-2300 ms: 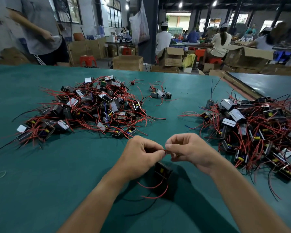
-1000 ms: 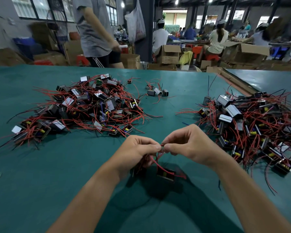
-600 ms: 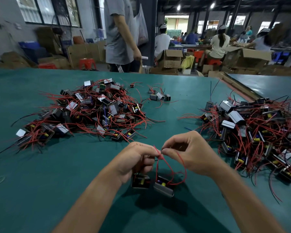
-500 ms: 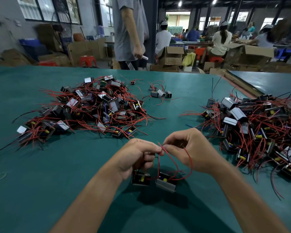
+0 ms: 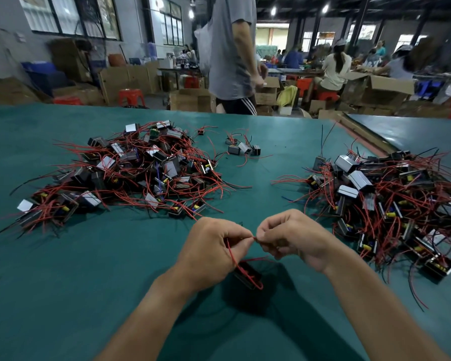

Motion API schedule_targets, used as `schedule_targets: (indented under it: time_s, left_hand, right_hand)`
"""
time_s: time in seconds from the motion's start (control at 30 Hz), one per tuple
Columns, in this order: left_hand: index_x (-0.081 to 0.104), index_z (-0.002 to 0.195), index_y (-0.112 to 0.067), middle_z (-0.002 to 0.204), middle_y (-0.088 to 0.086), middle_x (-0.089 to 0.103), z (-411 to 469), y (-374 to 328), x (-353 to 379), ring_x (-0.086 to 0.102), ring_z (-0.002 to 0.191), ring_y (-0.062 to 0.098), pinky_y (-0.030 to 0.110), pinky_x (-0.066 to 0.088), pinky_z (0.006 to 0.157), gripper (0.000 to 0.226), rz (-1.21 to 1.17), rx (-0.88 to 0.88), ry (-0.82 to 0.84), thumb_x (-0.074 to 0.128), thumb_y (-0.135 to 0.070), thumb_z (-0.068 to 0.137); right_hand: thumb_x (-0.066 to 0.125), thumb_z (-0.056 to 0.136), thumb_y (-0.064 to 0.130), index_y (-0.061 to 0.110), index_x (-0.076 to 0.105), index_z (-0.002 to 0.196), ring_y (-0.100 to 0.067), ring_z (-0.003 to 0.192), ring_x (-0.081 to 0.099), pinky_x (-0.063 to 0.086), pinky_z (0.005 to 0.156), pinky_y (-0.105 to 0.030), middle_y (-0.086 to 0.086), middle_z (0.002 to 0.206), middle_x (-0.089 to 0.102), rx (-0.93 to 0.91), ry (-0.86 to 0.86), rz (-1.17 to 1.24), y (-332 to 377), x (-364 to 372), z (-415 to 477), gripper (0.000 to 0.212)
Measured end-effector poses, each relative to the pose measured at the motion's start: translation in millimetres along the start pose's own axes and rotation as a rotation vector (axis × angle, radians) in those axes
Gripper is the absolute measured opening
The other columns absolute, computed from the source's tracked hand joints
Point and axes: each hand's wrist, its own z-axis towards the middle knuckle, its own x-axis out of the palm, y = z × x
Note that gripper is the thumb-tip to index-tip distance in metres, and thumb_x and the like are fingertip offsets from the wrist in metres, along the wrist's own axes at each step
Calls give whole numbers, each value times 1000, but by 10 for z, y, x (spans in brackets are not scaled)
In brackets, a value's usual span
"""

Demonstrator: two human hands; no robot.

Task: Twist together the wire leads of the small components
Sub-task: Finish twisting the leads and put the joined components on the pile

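My left hand (image 5: 212, 250) and my right hand (image 5: 293, 237) meet fingertip to fingertip above the green table (image 5: 76, 282). Both pinch the ends of thin red wire leads (image 5: 254, 238) between thumb and forefinger. One red lead (image 5: 231, 254) runs down from my left hand to a small black component (image 5: 246, 274) that hangs just below the hands, close to the table. My left palm hides part of the component. I cannot tell whether a second component is behind it.
A large heap of black components with red leads (image 5: 130, 170) lies at the left rear. Another heap (image 5: 391, 201) fills the right side. A few loose components (image 5: 241, 148) sit further back. A person in a grey shirt (image 5: 232, 56) stands at the far edge.
The two components seen under my hands have drawn together; only one shows now. The looped leads are pulled tighter between my fingertips. The standing person has walked to the right.
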Motion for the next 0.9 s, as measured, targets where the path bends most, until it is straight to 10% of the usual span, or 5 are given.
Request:
schedule_targets:
  time_s: [0.13,0.57,0.9]
  left_hand:
    - [74,76,-15,59,0,63,-11,-18,6,54,52,14,29,43,51,12,149,106,6,69,-21,84]
    - [74,64,-9,48,3,38,73,-87,-94,35,39,7,18,36,45,25,-722,-708,144,63,-3,86]
    - [73,69,-5,48,-3,52,45,-95,-35,37,45,8,20,32,46,16,-515,-532,126,70,1,84]
  right_hand:
    - [51,86,0,11,60,60,-9,41,47,39,40,-17,-4,53,54,225,91,211,-25,-4,27,29]
    - [73,80,-5,18,72,72,0,56,56,46,59,-15,7,62,68,-475,-68,-212,-66,14,10,25]
    - [67,83,-1,9,60,63,-15,47,47,41,46,-23,-1,50,53,-246,-29,-168,-63,31,32,23]
